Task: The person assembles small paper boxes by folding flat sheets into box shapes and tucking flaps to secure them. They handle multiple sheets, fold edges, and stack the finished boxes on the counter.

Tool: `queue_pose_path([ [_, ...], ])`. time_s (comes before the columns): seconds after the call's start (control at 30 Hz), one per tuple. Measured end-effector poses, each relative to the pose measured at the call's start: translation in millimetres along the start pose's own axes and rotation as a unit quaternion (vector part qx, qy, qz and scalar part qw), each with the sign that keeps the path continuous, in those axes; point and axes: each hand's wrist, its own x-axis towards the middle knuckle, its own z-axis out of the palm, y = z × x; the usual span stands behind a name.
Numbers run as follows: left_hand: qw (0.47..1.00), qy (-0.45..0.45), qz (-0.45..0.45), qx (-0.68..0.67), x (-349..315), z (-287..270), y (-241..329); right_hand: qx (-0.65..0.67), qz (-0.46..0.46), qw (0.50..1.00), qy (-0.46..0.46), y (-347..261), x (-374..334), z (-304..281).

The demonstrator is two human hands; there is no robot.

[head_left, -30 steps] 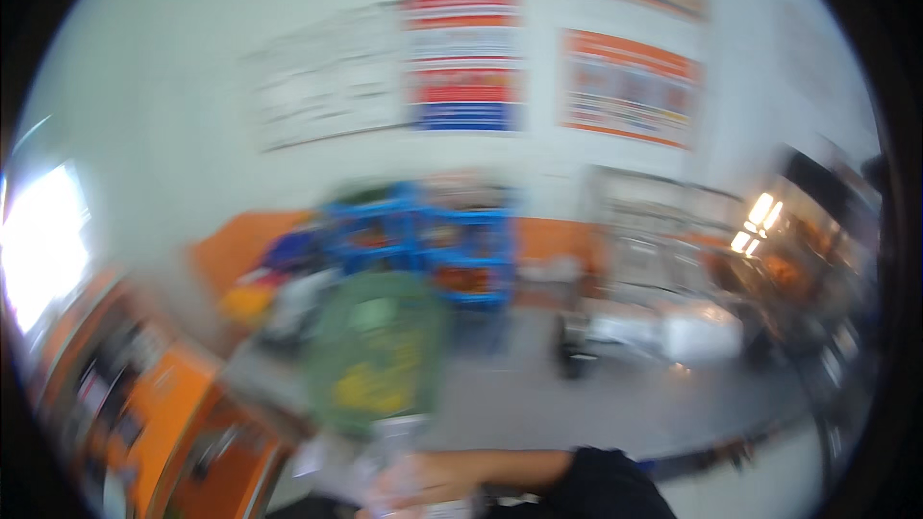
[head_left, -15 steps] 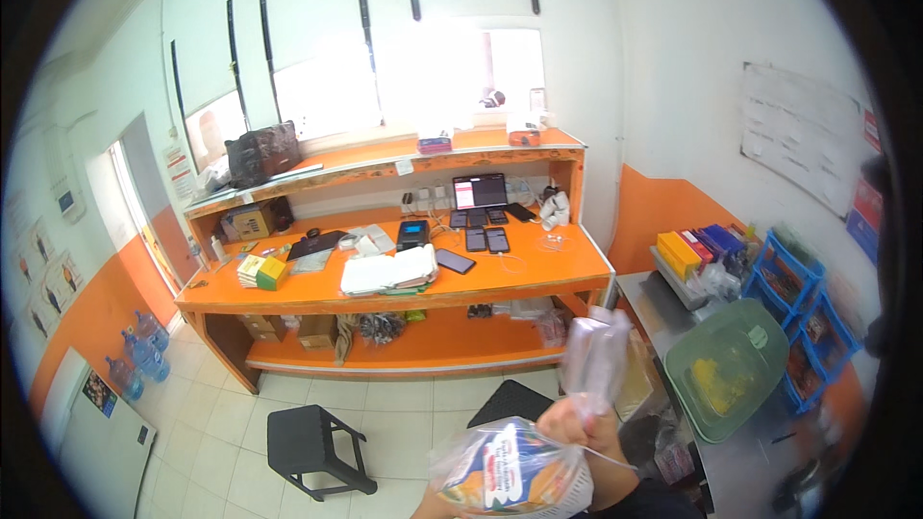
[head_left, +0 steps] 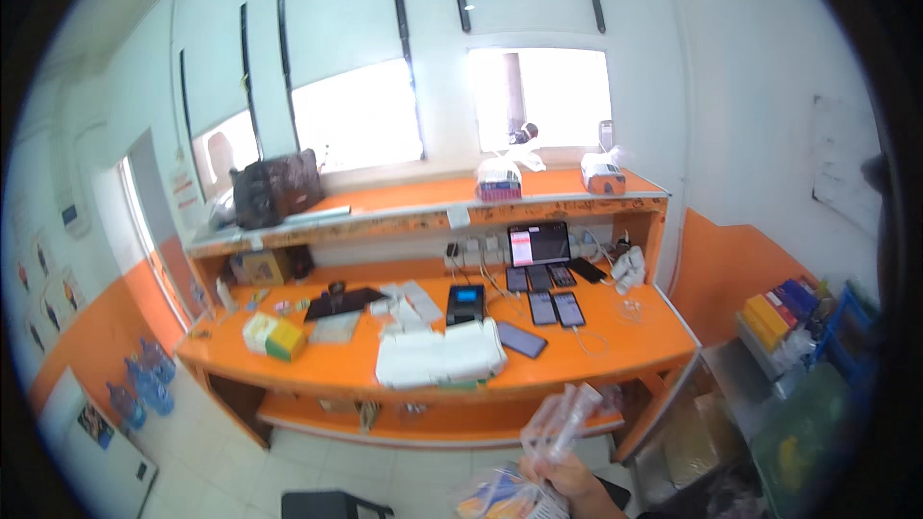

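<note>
My right hand (head_left: 567, 480) is closed around the gathered neck of a clear plastic bag (head_left: 561, 425), whose loose top stands up above the fist. Below the fist, the bag holds a package printed in blue, white and orange (head_left: 500, 500), partly cut off by the lower edge. My left hand is out of the picture. Beyond the bag stands an orange counter (head_left: 615, 365), its front edge just past the bag's top.
On the counter lie white folders (head_left: 437, 356), several phones, a laptop (head_left: 540, 245) and a yellow-green box (head_left: 274, 336). Two bagged packages sit on the upper shelf (head_left: 404, 211). A black stool (head_left: 332, 505) stands in front; a green tub (head_left: 803, 442) is at right.
The view has moved closer to the counter. The bag in my right hand now sits lower and is partly cut off. My left hand, just visible beneath the bag before, has left the view.
</note>
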Motion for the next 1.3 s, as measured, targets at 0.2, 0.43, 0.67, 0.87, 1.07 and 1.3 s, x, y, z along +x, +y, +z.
queue_pose_path([
  [0.2,1.000,0.003,-0.009,0.017,177.3,-61.8,-16.2,-0.154,-0.007,0.954,0.258,-20.4,119.2,-76.1],
  [0.43,1.000,0.010,-0.001,0.009,319.1,-107.5,-37.1,-0.276,-0.202,0.862,0.373,-39.0,278.5,-138.3],
  [0.67,1.000,0.003,0.009,0.011,402.1,-140.7,-47.4,-0.076,-0.242,0.899,0.358,-91.8,504.4,-214.8],
  [0.87,1.000,-0.001,0.008,0.016,454.1,-152.1,-68.0,-0.497,-0.192,0.789,0.305,-96.9,684.5,-262.9],
  [1.07,0.999,-0.009,-0.007,0.039,492.8,-144.6,-84.7,-0.628,-0.061,0.740,0.232,-73.1,722.5,-251.9],
  [1.3,0.997,0.020,-0.040,0.062,516.0,-129.4,-131.0,-0.592,-0.381,0.624,0.339,-26.4,580.4,-278.1],
])
